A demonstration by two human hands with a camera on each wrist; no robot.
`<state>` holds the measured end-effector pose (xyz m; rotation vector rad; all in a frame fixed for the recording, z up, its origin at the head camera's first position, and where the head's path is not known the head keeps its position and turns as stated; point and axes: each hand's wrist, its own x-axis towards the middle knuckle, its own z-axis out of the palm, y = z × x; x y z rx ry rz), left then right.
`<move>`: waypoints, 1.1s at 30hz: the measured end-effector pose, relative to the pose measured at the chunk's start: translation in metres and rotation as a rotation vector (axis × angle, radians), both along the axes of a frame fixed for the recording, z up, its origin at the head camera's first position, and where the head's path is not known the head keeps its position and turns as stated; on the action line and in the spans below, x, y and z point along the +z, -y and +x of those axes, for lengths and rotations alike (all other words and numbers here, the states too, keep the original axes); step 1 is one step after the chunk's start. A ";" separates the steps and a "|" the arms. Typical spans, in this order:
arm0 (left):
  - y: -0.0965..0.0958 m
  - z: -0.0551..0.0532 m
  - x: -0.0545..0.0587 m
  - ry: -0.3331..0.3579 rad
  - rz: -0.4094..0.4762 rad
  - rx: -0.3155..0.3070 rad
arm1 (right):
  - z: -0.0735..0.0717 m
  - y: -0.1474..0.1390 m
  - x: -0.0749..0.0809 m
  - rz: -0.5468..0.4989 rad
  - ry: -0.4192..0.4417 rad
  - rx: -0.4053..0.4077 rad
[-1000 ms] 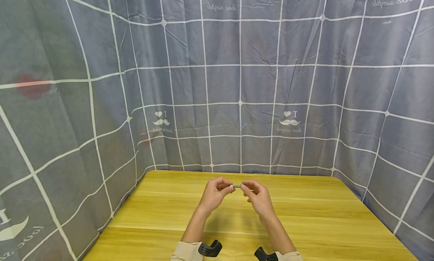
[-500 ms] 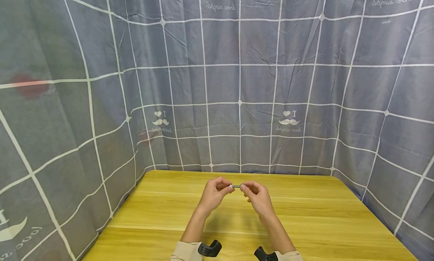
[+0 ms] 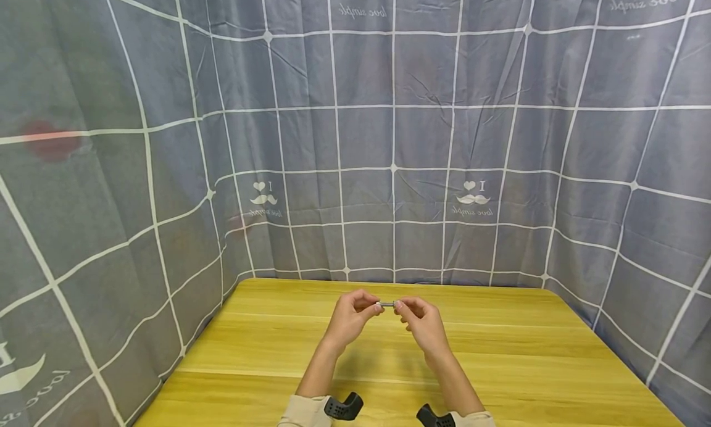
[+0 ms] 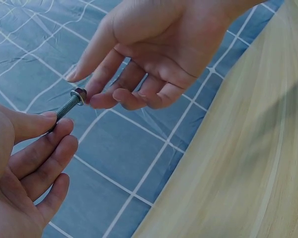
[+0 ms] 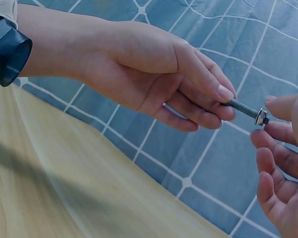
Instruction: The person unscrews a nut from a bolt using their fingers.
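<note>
A threaded metal bolt (image 4: 67, 107) is held level in the air between the two hands. Its shank end is pinched between thumb and fingers of my left hand (image 3: 347, 319), also seen in the right wrist view as the hand (image 5: 144, 64) reaching in from the left. A shiny ring-like piece, a nut or washer (image 5: 261, 117), sits at the other end, with a dark tip beyond it. My right hand (image 3: 424, 325) is at that end. In the left wrist view, the right thumb stands apart from it, while the right index finger (image 4: 97, 94) appears to touch it.
Beneath both hands lies a wooden table (image 3: 250, 347). Grey curtains (image 3: 366, 137) with white grid lines surround it at the back and sides. A black device (image 3: 344, 407) is strapped at the left wrist, another (image 3: 436, 416) at the right.
The bolt and left hand stay almost still. The right fingertips have shifted slightly, and the ringed end of the bolt now shows more in the head view.
</note>
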<state>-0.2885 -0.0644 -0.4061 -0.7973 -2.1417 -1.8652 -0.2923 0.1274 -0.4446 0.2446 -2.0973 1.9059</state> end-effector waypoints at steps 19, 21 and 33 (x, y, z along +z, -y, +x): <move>-0.001 0.003 0.002 -0.001 -0.008 0.004 | 0.001 0.000 0.000 0.010 -0.007 0.004; -0.001 0.003 0.002 0.000 -0.007 0.003 | 0.000 0.001 0.000 0.016 -0.009 0.009; 0.000 0.003 0.002 0.004 -0.006 0.006 | -0.001 0.002 -0.001 0.020 -0.012 0.003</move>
